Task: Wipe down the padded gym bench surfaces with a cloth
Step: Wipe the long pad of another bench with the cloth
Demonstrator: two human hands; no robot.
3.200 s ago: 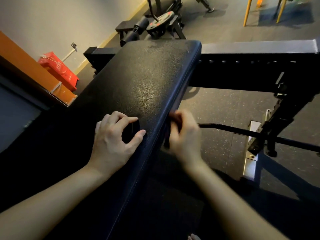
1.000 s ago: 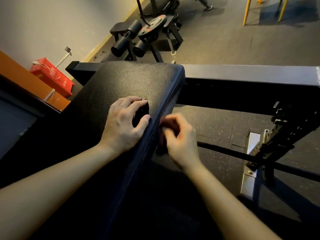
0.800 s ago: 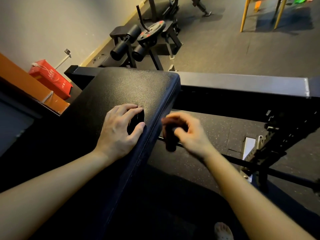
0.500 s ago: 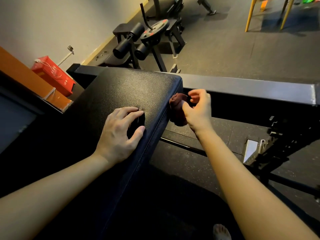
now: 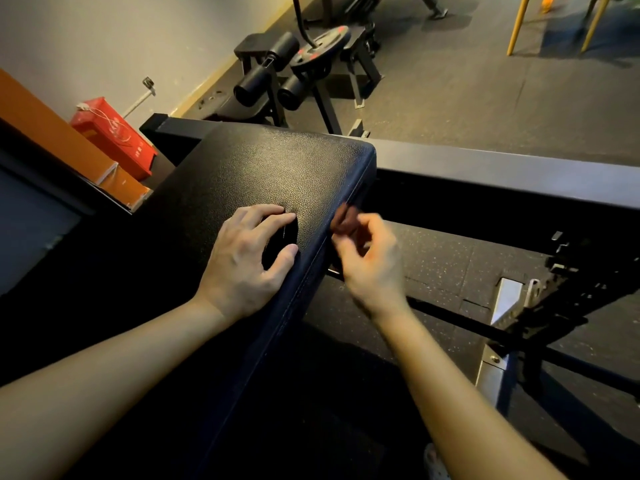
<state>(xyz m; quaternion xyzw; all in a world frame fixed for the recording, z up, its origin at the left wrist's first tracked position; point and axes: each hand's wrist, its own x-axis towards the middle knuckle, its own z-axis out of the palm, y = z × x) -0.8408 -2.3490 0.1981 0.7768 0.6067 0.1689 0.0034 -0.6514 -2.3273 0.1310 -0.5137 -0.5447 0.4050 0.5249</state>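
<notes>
The black padded bench slopes away from me. My left hand rests on its top near the right edge, fingers curled over a small dark object that I cannot make out. My right hand is at the pad's right side edge and pinches a small dark reddish-brown cloth against it; hand and cloth are motion-blurred.
A dark steel frame beam crosses behind the pad. A rack upright and floor bar stand at right. A leg machine with rollers and a weight plate is beyond. A red box and an orange cabinet sit at left.
My right hand with the cloth went up along the pad's side edge half a second ago and has come back down toward me. My left hand stays in place on top.
</notes>
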